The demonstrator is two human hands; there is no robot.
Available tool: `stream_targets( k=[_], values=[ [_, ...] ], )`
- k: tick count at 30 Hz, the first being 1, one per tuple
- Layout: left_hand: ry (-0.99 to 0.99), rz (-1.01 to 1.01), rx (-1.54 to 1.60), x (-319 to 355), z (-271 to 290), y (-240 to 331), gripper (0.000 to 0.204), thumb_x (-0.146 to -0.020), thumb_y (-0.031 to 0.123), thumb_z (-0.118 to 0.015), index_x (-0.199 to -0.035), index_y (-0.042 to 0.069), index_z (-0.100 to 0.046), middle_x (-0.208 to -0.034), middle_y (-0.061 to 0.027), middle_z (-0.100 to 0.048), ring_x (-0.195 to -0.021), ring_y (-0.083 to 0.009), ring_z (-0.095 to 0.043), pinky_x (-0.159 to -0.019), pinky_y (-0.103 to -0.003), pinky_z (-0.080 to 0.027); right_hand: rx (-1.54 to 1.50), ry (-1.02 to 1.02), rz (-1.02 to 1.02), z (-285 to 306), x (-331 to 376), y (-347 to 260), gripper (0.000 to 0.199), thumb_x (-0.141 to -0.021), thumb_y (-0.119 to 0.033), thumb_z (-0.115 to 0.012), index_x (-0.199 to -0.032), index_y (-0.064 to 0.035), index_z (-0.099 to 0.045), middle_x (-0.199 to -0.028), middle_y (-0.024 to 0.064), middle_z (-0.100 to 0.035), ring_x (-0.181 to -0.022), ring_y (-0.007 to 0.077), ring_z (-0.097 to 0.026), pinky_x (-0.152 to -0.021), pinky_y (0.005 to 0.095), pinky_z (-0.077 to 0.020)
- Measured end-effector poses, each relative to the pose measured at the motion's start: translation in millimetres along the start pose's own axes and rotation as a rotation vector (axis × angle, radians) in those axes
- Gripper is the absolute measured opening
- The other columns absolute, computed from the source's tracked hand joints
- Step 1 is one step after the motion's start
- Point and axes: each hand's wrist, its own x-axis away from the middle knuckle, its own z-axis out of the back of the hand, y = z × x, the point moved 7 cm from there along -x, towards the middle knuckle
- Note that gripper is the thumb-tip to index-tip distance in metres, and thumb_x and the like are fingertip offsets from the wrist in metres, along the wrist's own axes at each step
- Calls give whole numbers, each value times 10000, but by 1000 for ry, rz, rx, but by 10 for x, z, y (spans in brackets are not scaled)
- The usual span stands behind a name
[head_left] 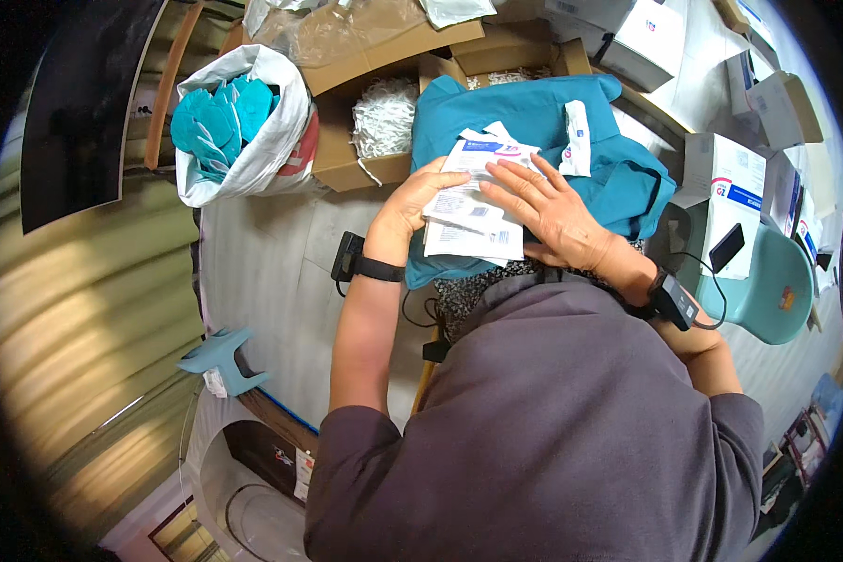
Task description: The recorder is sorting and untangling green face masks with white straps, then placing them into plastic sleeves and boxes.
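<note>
L hand (414,199) grips the white printed packets (457,208) by their L edge, above the teal cloth (450,105); R hand (562,220) is open across the top. Stack's uneven, so a slack L grip or hard R push could prob. send pkts sliding off.

Teal cloth (529,105), spread before me: narrow white packet (577,140), lying at right; several white printed packets (468,211), under my fingers (520,180), contact with cloth unclear. Pale floor (262,253): white bag (295,108) of teal pieces (220,122); open cardboard box (393,170).
</note>
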Motion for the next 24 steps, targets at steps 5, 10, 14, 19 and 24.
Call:
stream_targets(
  k=[5,10,14,19,24],
  values=[
    [15,81,49,11,-153,12,345,-938,104,-588,-1255,-25,-549,-1179,-165,-641,-1005,-229,-669,-876,-347,-557,84,222,86,256,-50,-195,662,-613,-145,-698,-1264,-92,-592,-1151,84,-616,-1041,272,-584,-881,404,-465],
    [104,120,100,123,-222,64,701,-947,408,-609,-1427,-41,-364,-1331,-207,-544,-1153,-238,-598,-944,-349,-517,-71,285,-44,500,-111,-109,522,-571,-21,-700,-1088,-76,-663,-1018,76,-647,-912,281,-613,-743,392,-524],
    [143,-1,36,161,-52,120,981,-913,673,-501,-1509,-41,-194,-1435,-227,-450,-1294,-266,-492,-1050,-380,-423,-250,409,-146,794,-95,-23,320,-655,6,-668,-970,-45,-669,-935,97,-670,-837,297,-617,-722,362,-514],
    [276,-257,-214,155,-51,289,813,-959,702,-317,-1444,63,-449,-1500,-130,-419,-1343,-259,-433,-1119,-441,-290,-468,363,-501,876,125,247,175,-814,-3,-686,-988,-9,-676,-898,79,-670,-799,157,-615,-714,283,-469],
    [192,-453,-335,142,-314,356,739,-989,664,-277,-1292,90,-629,-1336,-104,-599,-1318,-246,-463,-1110,-428,-290,-631,482,-556,937,380,425,144,-875,-11,-663,-1015,18,-659,-896,36,-657,-807,116,-605,-749,250,-475]
  ],
)
